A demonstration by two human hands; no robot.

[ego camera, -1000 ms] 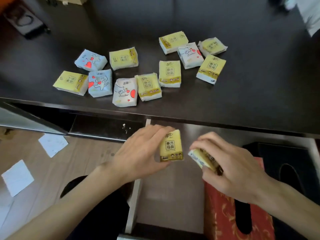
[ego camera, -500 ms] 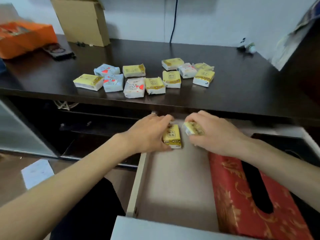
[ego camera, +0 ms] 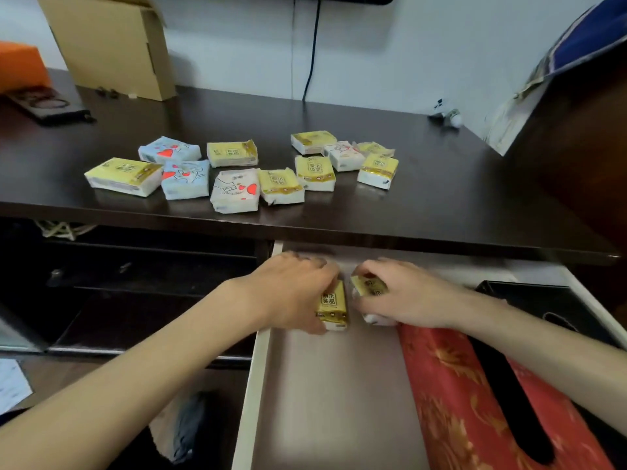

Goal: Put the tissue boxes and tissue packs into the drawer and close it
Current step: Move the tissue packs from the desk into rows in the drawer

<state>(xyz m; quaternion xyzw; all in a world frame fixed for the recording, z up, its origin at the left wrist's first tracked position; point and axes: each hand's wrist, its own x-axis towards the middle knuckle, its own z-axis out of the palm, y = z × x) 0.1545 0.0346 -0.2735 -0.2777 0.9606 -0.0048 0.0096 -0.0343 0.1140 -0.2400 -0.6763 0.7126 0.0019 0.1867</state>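
Note:
The drawer (ego camera: pixel 261 361) is pulled out below the dark table top. Inside it, near the back, my left hand (ego camera: pixel 291 290) grips a yellow tissue pack (ego camera: pixel 334 308) standing on its edge on the drawer floor. Right beside it, my right hand (ego camera: pixel 407 295) holds a second yellow tissue pack (ego camera: pixel 368 286), tilted. A red tissue box (ego camera: pixel 451 395) lies along the drawer's right half, with a black tissue box (ego camera: pixel 549 303) behind my right forearm. Several more packs lie on the table top, among them a yellow one (ego camera: pixel 124 176) and a white one with hearts (ego camera: pixel 235 189).
A cardboard box (ego camera: pixel 112 45) stands at the table's back left, next to an orange box (ego camera: pixel 20 66) and a dark flat case (ego camera: pixel 47 105). A black cable (ego camera: pixel 310 52) hangs on the wall. An open dark shelf (ego camera: pixel 135 283) lies left of the drawer.
Both hands have carried their packs further back and lower into the drawer. My view has lifted, so the wall and the cardboard box now show.

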